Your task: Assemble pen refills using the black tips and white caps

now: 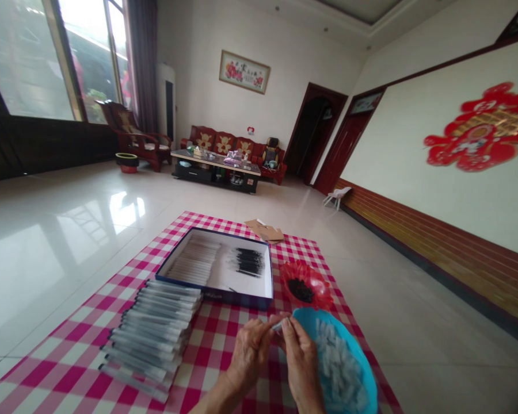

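My left hand [251, 342] and my right hand [301, 352] meet above the checked cloth, fingers closed in a pinch. Between their fingertips shows a small pale pen part [278, 326], mostly covered by the fingers. Close by my right hand, a blue basin [301, 315] holds many short translucent caps [339, 362]. Beyond it stands a red petal-edged bowl [322, 282] with small black pieces [300, 290] inside. To the left lies a pile of translucent pens [155, 328] with dark ends.
A shallow blue-edged box [237, 299] holds clear tubes [194, 259] on its left and thin black sticks [249, 261] on its right. Flat brown cardboard [265, 231] lies at the table's far edge. Farther off stand a coffee table [216, 164] and a small white stool [337, 196].
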Available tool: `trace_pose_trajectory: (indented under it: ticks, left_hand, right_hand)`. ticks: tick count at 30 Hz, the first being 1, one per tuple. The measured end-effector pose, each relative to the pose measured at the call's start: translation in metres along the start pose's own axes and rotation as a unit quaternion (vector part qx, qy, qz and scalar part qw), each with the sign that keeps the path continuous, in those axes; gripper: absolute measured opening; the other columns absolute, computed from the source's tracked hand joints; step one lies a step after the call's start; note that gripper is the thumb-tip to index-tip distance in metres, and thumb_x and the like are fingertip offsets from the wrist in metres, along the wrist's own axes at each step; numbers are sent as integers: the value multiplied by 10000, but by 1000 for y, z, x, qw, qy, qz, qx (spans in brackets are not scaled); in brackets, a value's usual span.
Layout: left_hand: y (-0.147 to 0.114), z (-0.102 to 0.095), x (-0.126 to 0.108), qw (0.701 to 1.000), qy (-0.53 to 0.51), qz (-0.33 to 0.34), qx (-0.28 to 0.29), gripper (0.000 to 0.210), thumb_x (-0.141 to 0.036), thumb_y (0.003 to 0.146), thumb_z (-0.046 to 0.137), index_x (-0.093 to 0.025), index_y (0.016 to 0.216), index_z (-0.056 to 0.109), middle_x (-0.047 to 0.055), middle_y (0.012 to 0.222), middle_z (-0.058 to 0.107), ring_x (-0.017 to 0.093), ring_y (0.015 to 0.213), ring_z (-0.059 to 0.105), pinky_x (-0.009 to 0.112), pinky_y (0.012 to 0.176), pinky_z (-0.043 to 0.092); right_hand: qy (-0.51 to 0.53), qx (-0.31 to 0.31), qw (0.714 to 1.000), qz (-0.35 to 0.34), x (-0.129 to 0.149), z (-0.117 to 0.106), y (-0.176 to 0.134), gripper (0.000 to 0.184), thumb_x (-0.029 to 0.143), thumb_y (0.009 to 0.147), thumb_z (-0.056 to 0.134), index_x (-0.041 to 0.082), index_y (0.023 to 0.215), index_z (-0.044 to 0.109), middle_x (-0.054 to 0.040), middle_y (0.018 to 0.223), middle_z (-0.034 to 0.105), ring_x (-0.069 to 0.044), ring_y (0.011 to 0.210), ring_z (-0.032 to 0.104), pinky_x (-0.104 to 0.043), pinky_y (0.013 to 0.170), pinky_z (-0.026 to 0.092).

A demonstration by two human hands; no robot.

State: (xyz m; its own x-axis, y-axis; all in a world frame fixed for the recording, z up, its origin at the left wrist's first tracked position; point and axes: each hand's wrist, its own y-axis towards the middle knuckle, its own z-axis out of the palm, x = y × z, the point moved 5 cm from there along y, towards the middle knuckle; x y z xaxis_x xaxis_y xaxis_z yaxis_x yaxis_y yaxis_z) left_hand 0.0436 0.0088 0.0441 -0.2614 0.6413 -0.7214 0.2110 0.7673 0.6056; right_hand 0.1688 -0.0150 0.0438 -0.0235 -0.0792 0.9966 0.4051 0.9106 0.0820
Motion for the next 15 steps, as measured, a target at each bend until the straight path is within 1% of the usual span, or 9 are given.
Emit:
trace_pose_trajectory:
  ticks: [5,9,12,15]
  left_hand:
    - [-7,2,-2,998,51,14,-38,316,-206,954,380,-223,1148,629,44,720,623,180,656,554,280,616,432]
    - [-9,0,-1,994,89,37,-53,311,-169,951,366,-184,1151,604,46,710,599,186,653,529,298,628,405]
    - [-8,-2,-2,990,117,53,-54,298,-145,950,346,-173,1076,615,42,691,581,187,634,498,310,630,373]
    - [-6,-4,-5,985,143,72,-61,285,-127,948,341,-174,1011,615,34,674,556,187,626,465,309,616,340]
  right_hand:
    - [23,-31,999,15,3,5,-2,403,488,773,639,143,978,670,-118,1020,716,-270,923,674,-359,773,568]
    - [22,-45,999,13,8,11,-4,398,484,765,646,150,978,680,-123,1048,714,-273,915,682,-345,734,579]
    - [31,-40,999,19,11,16,-5,390,489,759,652,152,953,684,-107,993,731,-257,871,691,-326,713,577]
    - [53,-44,997,32,12,18,-5,398,492,735,680,146,931,686,-92,932,744,-246,862,690,-316,734,567]
